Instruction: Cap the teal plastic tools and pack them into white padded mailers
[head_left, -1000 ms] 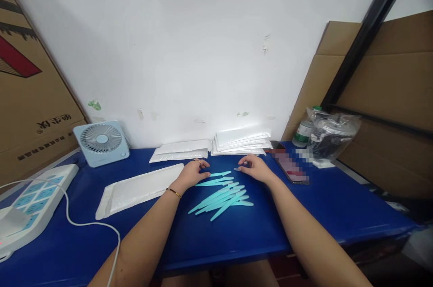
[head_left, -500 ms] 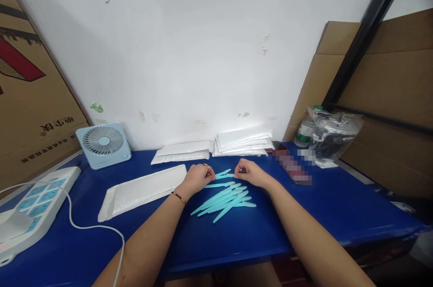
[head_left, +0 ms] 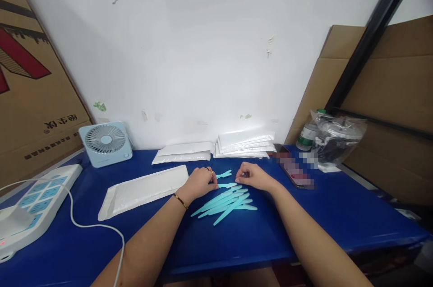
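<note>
Several slim turquoise sticks, shaped like eyebrow razors (head_left: 223, 203), lie in a loose overlapping pile on the blue table. At the far edge of that pile, my left hand (head_left: 203, 182) pinches one turquoise eyebrow razor (head_left: 226, 185) by its left part, which its fingers hide. My right hand (head_left: 252, 175) is closed, its thumb and fingertip meeting the right tip of the same eyebrow razor. Just beyond it, part of another razor or two (head_left: 223, 173) shows between the hands.
A white padded envelope (head_left: 144, 192) lies to the left. More white envelopes (head_left: 243, 142) are stacked by the wall. A fan (head_left: 106, 142) and power strip (head_left: 42, 205) stand left, with a white cable. Right are a phone (head_left: 294, 169), bottle (head_left: 306, 137) and plastic bag (head_left: 338, 142).
Both hands have come slightly nearer, from the far eyebrow razor to the one in front of it. The far one now lies apart from my right fingertips. The view has shifted slightly.
</note>
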